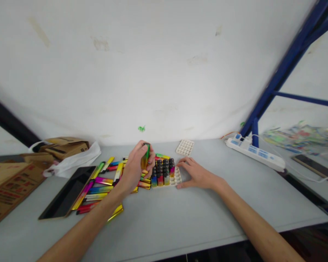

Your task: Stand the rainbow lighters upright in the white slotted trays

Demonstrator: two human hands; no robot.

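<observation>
Raised over the pile, my left hand (138, 162) is closed around a green and yellow lighter (145, 156) held upright. My right hand (192, 173) rests at the right side of a white tray (177, 178), fingers apart, with thumb and fingertips by its edge. Several upright lighters (161, 171) with black tops fill the tray's left part, while empty round holes show on its right. Loose shiny lighters (101, 189) in many colours lie spread to the left, partly hidden by my left forearm.
A second white tray (185, 147) lies near the wall. On the left are a dark tablet (68, 193), a white bag (73, 162) and cardboard boxes (11, 185). A power strip (255, 153) lies by the blue frame (278, 72) at right, with cables beyond.
</observation>
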